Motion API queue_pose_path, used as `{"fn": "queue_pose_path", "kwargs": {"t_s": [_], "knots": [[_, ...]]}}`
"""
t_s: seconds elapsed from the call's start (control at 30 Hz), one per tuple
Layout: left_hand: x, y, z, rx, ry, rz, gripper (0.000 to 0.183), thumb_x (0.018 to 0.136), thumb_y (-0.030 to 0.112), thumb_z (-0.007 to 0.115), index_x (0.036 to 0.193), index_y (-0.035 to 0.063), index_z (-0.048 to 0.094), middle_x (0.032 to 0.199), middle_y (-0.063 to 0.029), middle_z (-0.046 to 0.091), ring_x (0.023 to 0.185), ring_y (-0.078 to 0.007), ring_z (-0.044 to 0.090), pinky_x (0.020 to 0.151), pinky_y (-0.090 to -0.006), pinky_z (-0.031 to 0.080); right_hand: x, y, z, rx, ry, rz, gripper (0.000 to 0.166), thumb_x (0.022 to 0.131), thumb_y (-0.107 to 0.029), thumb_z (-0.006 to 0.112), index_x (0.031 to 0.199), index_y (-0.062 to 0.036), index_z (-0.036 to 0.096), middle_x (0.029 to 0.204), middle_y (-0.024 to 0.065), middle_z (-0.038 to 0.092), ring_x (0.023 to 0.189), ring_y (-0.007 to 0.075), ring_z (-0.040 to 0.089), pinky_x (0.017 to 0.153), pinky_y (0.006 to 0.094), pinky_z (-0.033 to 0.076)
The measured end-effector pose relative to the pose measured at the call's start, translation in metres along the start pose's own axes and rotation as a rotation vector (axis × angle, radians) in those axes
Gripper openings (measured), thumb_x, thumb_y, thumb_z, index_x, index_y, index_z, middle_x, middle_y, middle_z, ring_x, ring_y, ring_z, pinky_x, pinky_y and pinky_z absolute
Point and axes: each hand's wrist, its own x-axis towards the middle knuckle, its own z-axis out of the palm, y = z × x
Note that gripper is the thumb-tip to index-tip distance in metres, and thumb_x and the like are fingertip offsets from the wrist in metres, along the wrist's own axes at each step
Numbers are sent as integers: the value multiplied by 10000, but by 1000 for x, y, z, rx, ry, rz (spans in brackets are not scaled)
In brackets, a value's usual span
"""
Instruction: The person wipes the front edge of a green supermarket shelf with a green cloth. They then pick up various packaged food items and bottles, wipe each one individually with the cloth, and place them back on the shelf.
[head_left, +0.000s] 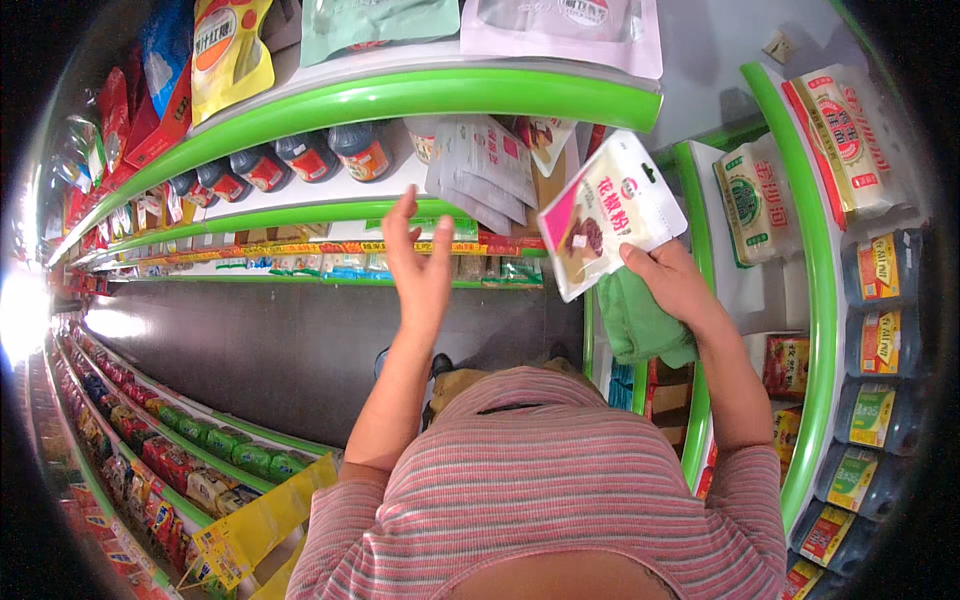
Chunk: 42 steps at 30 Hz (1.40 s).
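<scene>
My right hand (670, 279) grips the lower corner of a white spice pouch (609, 214) with a pink panel and a hang hole. A folded green cloth (641, 322) hangs beneath that same hand, behind the pouch. My left hand (417, 255) is raised with fingers apart and holds nothing. Just beyond its fingertips, a stack of similar white pouches (484, 165) leans over the front of a green-edged shelf (337, 215). Another white pouch (546, 141) lies to the right of that stack, partly under the upper shelf edge.
Dark sauce bottles (360, 152) line the shelf to the left of the pouches. Above them a thick green shelf edge (450, 91) juts out. Large bottles (879, 266) and noodle packs (847, 142) fill the right-hand shelves. A yellow sign (270, 517) sticks out at lower left.
</scene>
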Motion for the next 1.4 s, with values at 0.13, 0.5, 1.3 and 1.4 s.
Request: {"fn": "queue_pose_path", "kwargs": {"t_s": [0.13, 0.5, 1.3, 1.4], "knots": [[35, -20, 9, 5, 8, -144, 716, 757, 257, 686, 1307, -5, 309, 1186, -188, 454, 1052, -229, 473, 856, -360, 400, 22, -5, 0, -92, 49, -17, 306, 871, -205, 486, 1067, 20, 558, 992, 130, 625, 922, 210, 574, 825, 330, 418], [75, -31, 37, 380, -108, -92, 576, 670, 199, 713, 1160, -14, 500, 1019, -258, 593, 935, -339, 601, 801, -366, 463, 89, 19, 12, -558, 25, 53, 425, 836, -360, 471, 807, 37, 618, 856, 272, 591, 851, 421, 576, 754, 463, 451], [60, 7, 45, 724, -157, 293, 293, 728, 120, 630, 1008, 69, 561, 937, -147, 566, 818, -357, 580, 672, -416, 483, 195, 9, 24, -650, 161, 79, 610, 851, -463, 427, 1283, -33, 401, 1307, 221, 403, 1199, 353, 404, 987, 390, 339], [63, 8, 57, 922, -241, 250, 253, 705, 111, 650, 922, 31, 548, 887, -167, 558, 828, -332, 590, 657, -390, 508, 195, 10, 19, -551, 174, 65, 580, 831, -383, 472, 1250, 14, 418, 1283, 259, 409, 1196, 371, 397, 996, 384, 329]]}}
